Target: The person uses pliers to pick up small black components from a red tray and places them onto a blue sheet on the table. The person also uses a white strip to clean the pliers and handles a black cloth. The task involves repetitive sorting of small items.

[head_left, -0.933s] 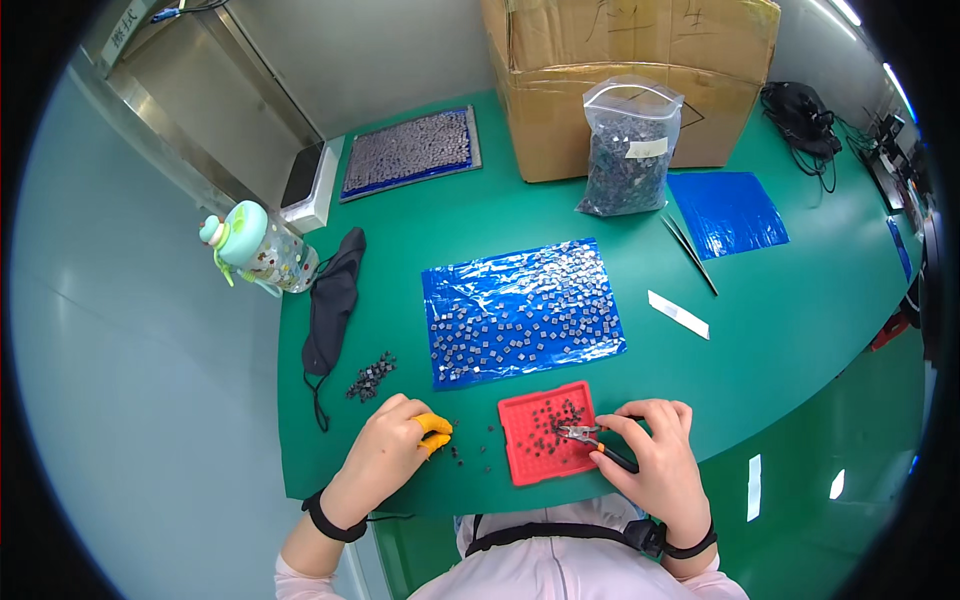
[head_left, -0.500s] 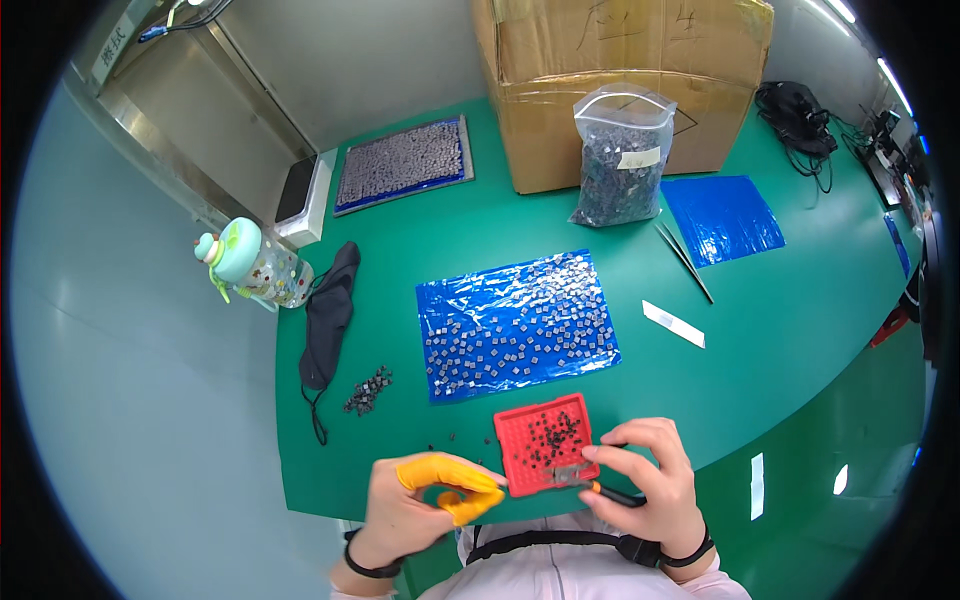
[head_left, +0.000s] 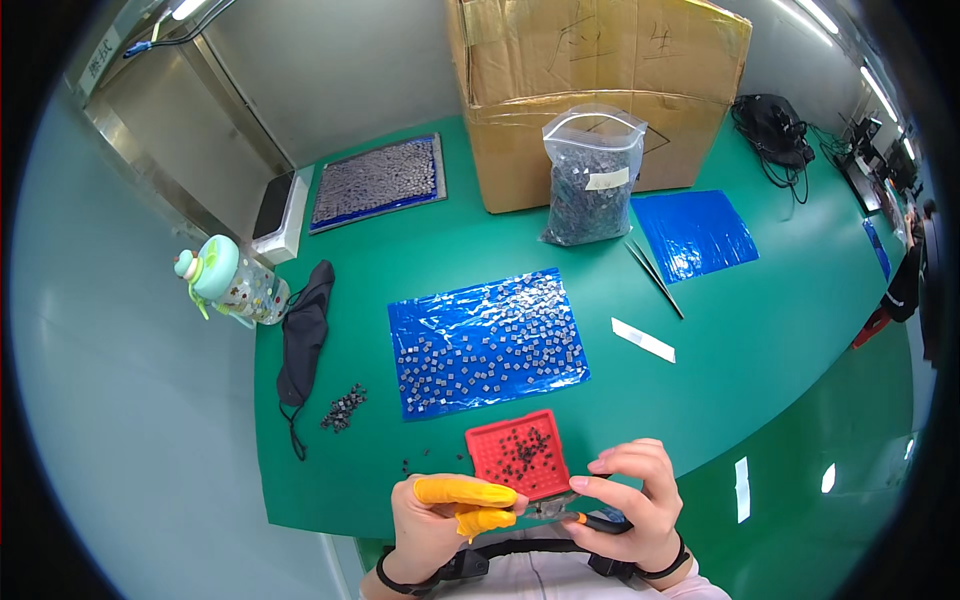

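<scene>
My right hand (head_left: 645, 505) is closed round a small pair of pliers (head_left: 548, 508) with black-and-orange handles. Their metal jaws point left, at the near edge of a red tray (head_left: 487, 440). Small black pieces (head_left: 525, 455) lie scattered in that tray. My left hand (head_left: 435, 520), with yellow coverings on its thumb and fingers, is pinched right beside the jaws. Whatever sits between those fingertips is too small to make out. Beyond the tray, a blue film sheet (head_left: 440, 318) carries many small square grey parts (head_left: 535, 330).
Left of the sheet are a heap of dark bits (head_left: 343, 408), a dark mask (head_left: 305, 335) and a bottle (head_left: 240, 285). Tweezers (head_left: 655, 280), a white strip (head_left: 643, 340), another blue sheet (head_left: 695, 235), a filled zip bag (head_left: 592, 190) and a cardboard box (head_left: 600, 70) stand or lie farther back.
My left hand has come right, bringing its fingertips to the pliers' jaws. Those jaws have shifted from over the tray to its near edge. The whole view has tilted slightly.
</scene>
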Action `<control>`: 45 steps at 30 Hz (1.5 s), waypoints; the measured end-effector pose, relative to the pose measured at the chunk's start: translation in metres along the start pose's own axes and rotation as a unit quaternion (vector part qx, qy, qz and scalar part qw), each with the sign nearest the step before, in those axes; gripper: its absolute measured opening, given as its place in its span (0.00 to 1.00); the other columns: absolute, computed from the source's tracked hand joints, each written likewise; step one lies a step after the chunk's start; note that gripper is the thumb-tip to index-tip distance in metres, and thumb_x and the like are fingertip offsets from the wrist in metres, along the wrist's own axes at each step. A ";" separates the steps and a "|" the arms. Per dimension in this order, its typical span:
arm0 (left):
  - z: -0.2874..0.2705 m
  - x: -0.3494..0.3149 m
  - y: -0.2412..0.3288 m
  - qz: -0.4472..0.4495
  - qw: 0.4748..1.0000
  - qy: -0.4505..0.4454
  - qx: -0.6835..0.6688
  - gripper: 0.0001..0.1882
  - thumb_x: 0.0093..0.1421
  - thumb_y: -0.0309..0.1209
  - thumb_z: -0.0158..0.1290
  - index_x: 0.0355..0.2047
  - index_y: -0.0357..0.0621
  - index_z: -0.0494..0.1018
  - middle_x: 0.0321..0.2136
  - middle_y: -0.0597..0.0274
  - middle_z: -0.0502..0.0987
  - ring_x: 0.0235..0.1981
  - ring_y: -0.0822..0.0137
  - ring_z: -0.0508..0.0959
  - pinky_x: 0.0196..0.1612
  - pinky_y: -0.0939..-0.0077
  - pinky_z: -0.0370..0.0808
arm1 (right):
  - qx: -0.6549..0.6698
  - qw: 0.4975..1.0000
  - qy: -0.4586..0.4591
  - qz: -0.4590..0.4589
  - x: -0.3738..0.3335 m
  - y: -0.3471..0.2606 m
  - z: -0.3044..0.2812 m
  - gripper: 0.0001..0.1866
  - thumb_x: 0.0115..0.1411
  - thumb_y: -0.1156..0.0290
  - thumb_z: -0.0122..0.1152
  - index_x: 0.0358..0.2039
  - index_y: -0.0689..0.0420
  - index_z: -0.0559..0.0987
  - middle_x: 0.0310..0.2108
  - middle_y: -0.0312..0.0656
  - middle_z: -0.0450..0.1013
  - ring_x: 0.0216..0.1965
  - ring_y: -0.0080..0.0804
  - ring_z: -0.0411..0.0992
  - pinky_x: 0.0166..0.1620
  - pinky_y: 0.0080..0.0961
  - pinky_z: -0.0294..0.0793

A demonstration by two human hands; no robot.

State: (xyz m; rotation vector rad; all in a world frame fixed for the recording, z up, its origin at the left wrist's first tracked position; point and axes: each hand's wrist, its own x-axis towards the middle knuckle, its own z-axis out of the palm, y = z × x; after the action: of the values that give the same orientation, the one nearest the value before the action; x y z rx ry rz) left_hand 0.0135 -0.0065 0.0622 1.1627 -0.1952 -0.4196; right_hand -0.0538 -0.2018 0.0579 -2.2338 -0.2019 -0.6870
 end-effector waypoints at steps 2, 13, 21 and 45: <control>0.001 -0.003 -0.001 0.024 0.998 0.014 0.051 0.14 0.44 0.15 0.64 0.33 0.29 0.78 0.30 0.52 0.80 0.31 0.65 0.81 0.36 0.78 0.79 | -0.001 1.000 0.001 -0.007 0.001 0.000 0.000 0.23 0.36 0.66 0.73 0.37 0.51 0.80 0.37 0.38 0.70 0.37 0.36 0.70 0.39 0.34 0.67; -0.001 -0.008 0.001 0.015 0.999 -0.012 0.030 0.20 0.42 0.14 0.65 0.38 0.29 0.76 0.32 0.53 0.80 0.35 0.66 0.81 0.36 0.80 0.78 | -0.007 0.999 -0.032 -0.037 -0.001 0.000 -0.003 0.25 0.37 0.66 0.73 0.41 0.50 0.80 0.38 0.36 0.70 0.38 0.33 0.69 0.39 0.30 0.64; -0.006 -0.012 0.015 0.093 0.967 -0.043 0.233 0.20 0.44 0.09 0.53 0.40 0.30 0.76 0.32 0.53 0.81 0.34 0.67 0.81 0.38 0.79 0.77 | 0.007 0.998 -0.061 -0.025 -0.001 0.002 -0.004 0.24 0.35 0.66 0.73 0.38 0.51 0.82 0.36 0.36 0.71 0.37 0.32 0.69 0.38 0.30 0.64; -0.011 -0.014 0.018 0.088 0.953 -0.070 0.282 0.20 0.42 0.09 0.51 0.38 0.31 0.77 0.35 0.54 0.80 0.33 0.67 0.81 0.37 0.78 0.77 | 0.038 0.997 -0.066 -0.020 -0.004 0.004 -0.003 0.23 0.37 0.67 0.73 0.38 0.51 0.81 0.34 0.36 0.72 0.34 0.32 0.70 0.36 0.29 0.66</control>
State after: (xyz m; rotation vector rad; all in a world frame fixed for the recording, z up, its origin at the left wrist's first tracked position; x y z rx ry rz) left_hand 0.0085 0.0145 0.0754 1.6617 -0.5658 -0.2939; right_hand -0.0570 -0.2062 0.0546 -2.2087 -0.3339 -0.5447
